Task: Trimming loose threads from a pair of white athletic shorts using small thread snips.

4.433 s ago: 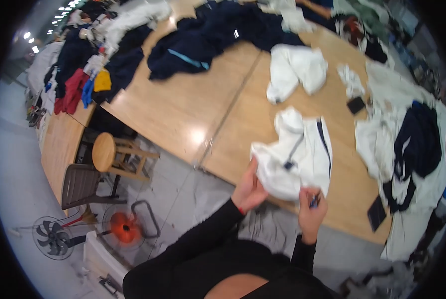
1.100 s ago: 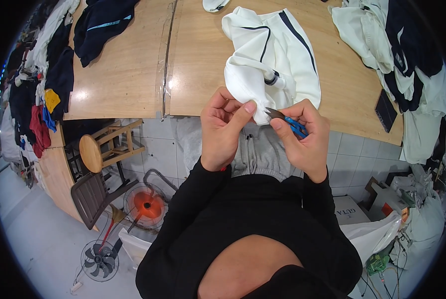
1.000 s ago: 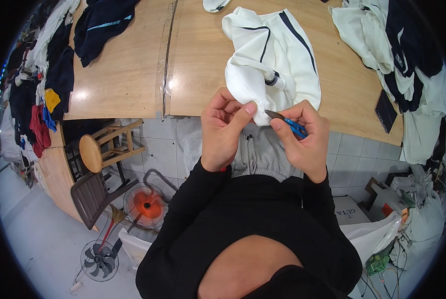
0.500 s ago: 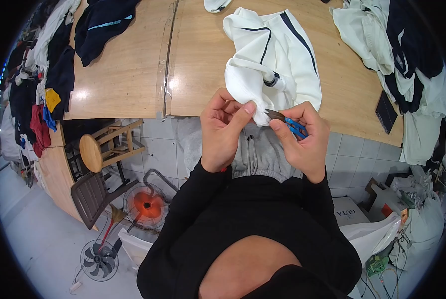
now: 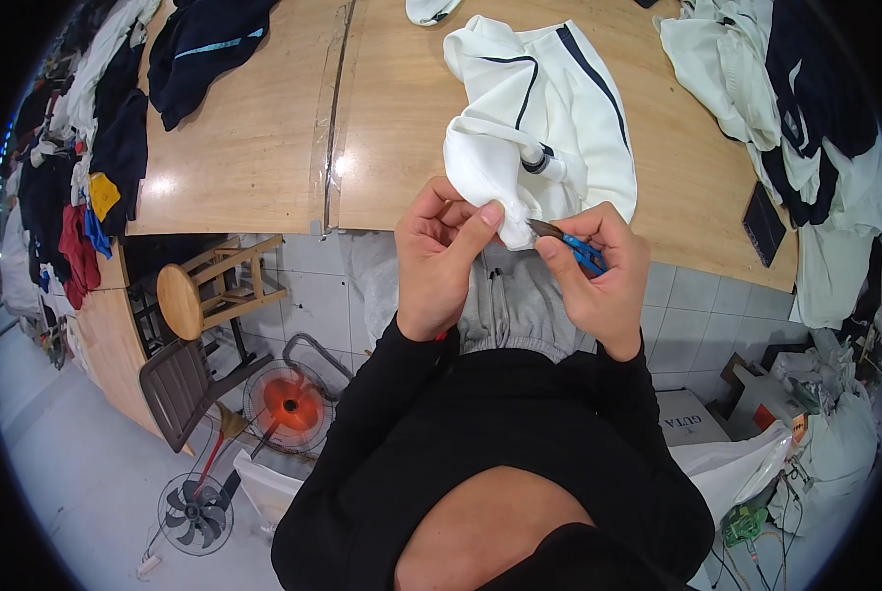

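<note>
A white garment with dark navy stripes (image 5: 589,113) lies bunched at the front edge of the table. My left hand (image 5: 444,254) pinches a fold of it between thumb and fingers where it hangs past the edge. In my right hand (image 5: 601,281) is a pair of thread snips (image 5: 581,251) with blue handles. Their dark blades point left, with the tips at the pinched white cloth. Whether the blades touch a thread is too small to tell. Several of my right fingers are hidden behind the snips.
The wooden table (image 5: 392,108) has a taped seam left of the garment. A navy garment (image 5: 204,59) lies far left. White and navy clothes (image 5: 727,69) pile up at the right beside a dark flat phone-like object (image 5: 763,224). Below stand a wooden stool (image 5: 180,302) and fans (image 5: 290,405).
The snips' tips have shifted very slightly right and down along the cloth. My left hand keeps its pinch, almost unmoved.
</note>
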